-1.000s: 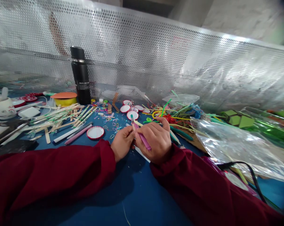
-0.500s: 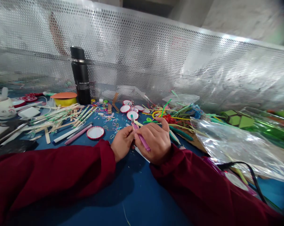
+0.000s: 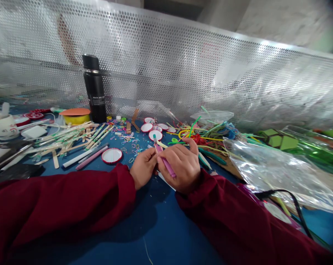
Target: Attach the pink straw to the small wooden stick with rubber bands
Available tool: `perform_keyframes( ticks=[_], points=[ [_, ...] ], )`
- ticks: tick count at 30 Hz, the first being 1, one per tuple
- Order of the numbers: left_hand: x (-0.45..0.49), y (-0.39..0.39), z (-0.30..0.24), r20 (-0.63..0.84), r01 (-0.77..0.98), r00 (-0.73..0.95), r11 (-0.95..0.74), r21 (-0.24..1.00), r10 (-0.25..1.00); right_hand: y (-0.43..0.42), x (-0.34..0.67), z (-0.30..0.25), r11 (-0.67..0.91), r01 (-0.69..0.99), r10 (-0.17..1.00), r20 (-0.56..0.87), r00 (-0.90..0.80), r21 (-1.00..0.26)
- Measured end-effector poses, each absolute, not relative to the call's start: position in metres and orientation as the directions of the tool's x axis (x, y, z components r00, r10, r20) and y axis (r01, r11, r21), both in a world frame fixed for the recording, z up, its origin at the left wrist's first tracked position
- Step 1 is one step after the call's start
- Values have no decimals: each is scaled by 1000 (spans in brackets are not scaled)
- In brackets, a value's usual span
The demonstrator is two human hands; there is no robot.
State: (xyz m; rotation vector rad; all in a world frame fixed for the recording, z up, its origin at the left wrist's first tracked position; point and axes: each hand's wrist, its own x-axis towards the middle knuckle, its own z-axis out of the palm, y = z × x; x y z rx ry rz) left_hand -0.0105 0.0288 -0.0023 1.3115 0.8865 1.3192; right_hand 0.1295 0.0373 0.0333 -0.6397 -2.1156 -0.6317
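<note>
Around frame center, pink pen-like tool (image 3: 169, 168) slants upper left to lower right, gripped by right hand (image 3: 183, 165), the nearer one. Teal-tipped piece (image 3: 155, 137) at its upper end. Left hand (image 3: 142, 168) just left, fingers curled; can't tell what they grip. Red-rimmed lid (image 3: 112, 155) farther left.

My right hand (image 3: 181, 165) covers part of the pink tool (image 3: 167, 166). Whether my left hand (image 3: 142, 168) pinches anything, I can't tell. The black bottle's (image 3: 96, 86) finest print blurs.
</note>
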Motion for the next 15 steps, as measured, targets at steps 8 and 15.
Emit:
perform_keyframes(
  ticks=[8,15],
  points=[
    [-11,28,-2,217,-168,121,-195,966,969,36,130,33,745,632,232,807,-543,212],
    [-11,29,-3,217,-159,113,-198,967,969,41,131,32,785,582,219,784,-581,212]
  ],
)
